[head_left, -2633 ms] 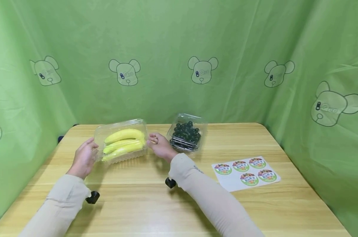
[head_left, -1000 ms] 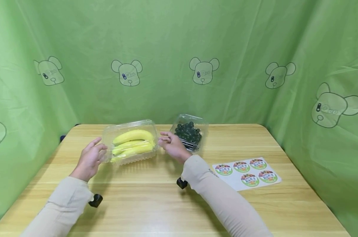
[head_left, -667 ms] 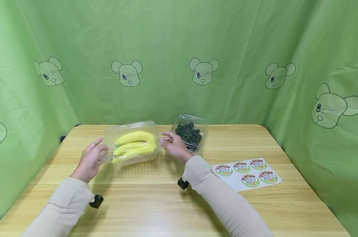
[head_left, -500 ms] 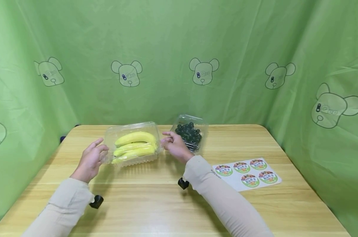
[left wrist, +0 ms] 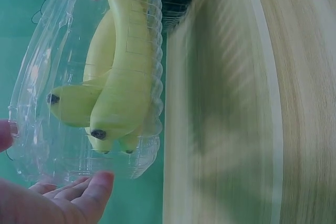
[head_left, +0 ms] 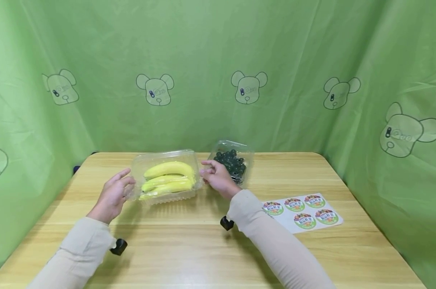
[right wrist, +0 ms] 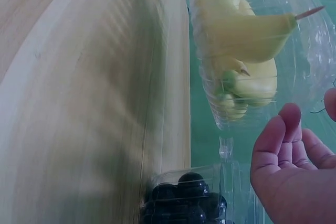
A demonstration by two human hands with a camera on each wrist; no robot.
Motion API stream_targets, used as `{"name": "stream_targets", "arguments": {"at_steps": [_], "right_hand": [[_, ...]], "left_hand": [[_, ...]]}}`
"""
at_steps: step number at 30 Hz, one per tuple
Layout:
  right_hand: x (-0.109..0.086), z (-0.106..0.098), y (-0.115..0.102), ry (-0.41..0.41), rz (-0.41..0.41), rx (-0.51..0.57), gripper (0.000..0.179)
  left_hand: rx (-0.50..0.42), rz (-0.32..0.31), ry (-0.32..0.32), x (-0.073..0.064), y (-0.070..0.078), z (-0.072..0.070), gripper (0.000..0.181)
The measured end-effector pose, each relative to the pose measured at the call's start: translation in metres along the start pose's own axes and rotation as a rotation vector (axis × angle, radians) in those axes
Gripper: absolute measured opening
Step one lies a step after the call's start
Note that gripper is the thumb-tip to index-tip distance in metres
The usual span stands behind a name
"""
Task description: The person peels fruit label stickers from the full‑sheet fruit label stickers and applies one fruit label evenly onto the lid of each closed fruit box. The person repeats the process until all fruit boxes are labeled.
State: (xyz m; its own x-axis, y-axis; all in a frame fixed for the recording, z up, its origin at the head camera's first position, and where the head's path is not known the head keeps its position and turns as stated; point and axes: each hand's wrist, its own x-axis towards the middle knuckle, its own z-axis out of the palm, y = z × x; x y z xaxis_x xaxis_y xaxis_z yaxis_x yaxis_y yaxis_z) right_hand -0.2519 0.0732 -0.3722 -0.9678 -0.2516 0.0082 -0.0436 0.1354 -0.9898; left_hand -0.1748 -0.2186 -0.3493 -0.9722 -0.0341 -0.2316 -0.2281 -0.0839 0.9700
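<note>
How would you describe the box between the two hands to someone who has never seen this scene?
Look toward the far edge of the wooden table, left of its middle. Between the left hand and right hand is a clear plastic box. Yellow, banana-like fruit inside sets it apart from the neighbouring box, which holds dark, round fruit.

The head view is bright, with pale glare on the table [head_left: 181,251] at bottom centre and soft shadow beside the left sleeve [head_left: 75,247]. Both wrist views look dimmer and bluer; highlights streak the clear container [left wrist: 73,74], left of centre.
</note>
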Motion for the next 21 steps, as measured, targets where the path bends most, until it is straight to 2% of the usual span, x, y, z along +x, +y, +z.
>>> {"name": "stream_targets", "arguments": {"at_steps": [11,21], "right_hand": [[-0.0026,-0.0062,0.0016,-0.041,0.057,0.086,0.042],[-0.0059,-0.0071,0.0029,-0.078,0.049,0.106,0.042]], "left_hand": [[0.035,-0.011,-0.022,-0.0038,-0.0016,0.0029,0.064],[0.037,0.01,-0.034,-0.0086,-0.0012,0.0033,0.065]]}}
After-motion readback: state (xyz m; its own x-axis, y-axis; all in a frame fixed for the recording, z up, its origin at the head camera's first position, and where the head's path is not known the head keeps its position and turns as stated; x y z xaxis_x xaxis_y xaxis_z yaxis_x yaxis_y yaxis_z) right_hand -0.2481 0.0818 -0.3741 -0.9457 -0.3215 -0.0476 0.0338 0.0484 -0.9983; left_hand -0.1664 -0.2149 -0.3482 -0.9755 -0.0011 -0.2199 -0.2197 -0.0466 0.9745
